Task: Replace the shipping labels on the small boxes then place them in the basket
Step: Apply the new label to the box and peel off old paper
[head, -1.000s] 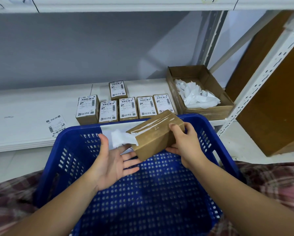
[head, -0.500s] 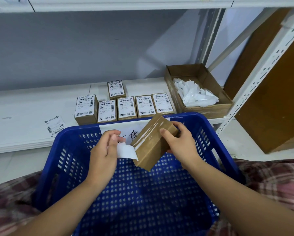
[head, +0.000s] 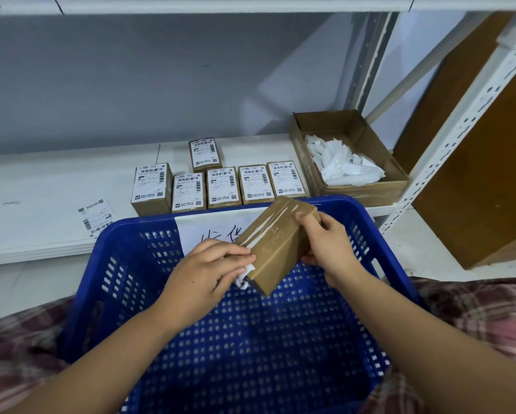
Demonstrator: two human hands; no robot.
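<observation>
- Two hands meet over the blue basket (head: 131, 264) in the head view, and between them they hold one small box (head: 277, 249) of plain brown card, tilted, with its far end higher than its near end.
- The small box hangs above the far half of the basket, close to the far wall and clear of the basket floor.
- The right hand (head: 328, 249) grips the box's upper far end, thumb on the top face and fingers wrapped underneath.
- The left hand (head: 203, 273) has its fingers curled and pinches a white label (head: 245, 274) against the lower near end of the box. How much of the label is stuck down cannot be told.
- A paper sign (head: 203, 228) with handwriting is fixed to the basket's far wall.
- Six labelled boxes (head: 223, 186) stand on the white shelf board (head: 41, 186) beyond the basket: five in a row near its front edge and one behind them.
- A loose label (head: 97, 218) lies flat near the front edge, left of the row.
- An open carton (head: 394, 180) sits at the board's right end, just beside the row, holding crumpled white scraps (head: 343, 165).
- Plaid cloth (head: 490, 309) shows at both sides of the basket.
</observation>
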